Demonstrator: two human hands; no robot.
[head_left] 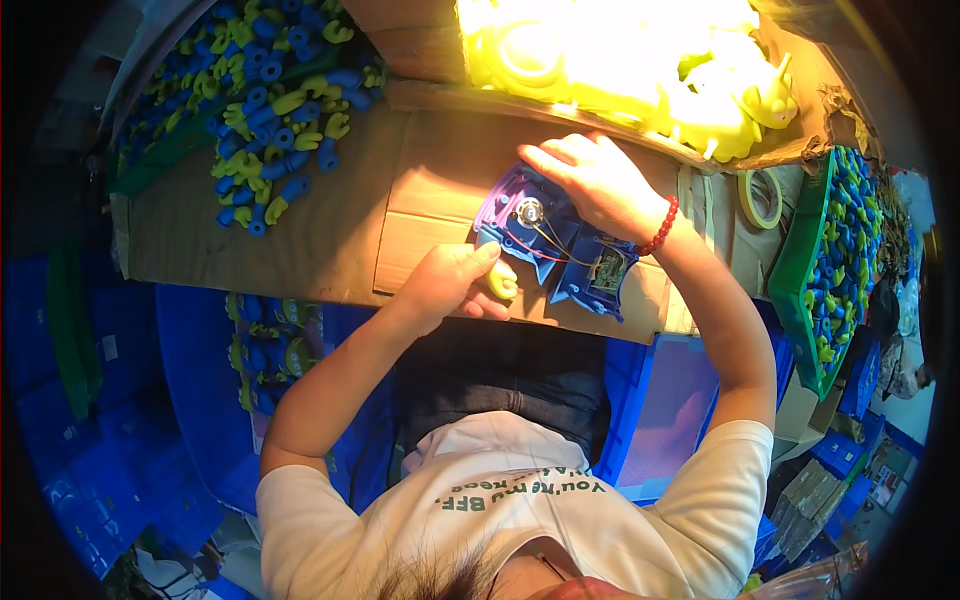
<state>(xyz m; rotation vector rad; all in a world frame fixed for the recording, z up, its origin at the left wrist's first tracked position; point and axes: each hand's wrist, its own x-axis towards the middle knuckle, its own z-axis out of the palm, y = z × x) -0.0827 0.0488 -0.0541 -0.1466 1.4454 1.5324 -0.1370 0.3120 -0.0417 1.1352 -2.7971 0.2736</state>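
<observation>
The left hand (450,282) holds a yellow piece (503,284) at lower left of the blue shell (560,222), the right hand (607,190) at its top.

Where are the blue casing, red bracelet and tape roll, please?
Blue casing (560,204), head view: its inside surface.
Red bracelet (665,226), head view: its beads.
Tape roll (745,199), head view: left side of ring.

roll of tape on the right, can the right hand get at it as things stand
Likely yes: the roll of tape lies on the cardboard to the right of the right hand, with nothing visible blocking the way, though that hand is at the blue and purple shell.
</observation>
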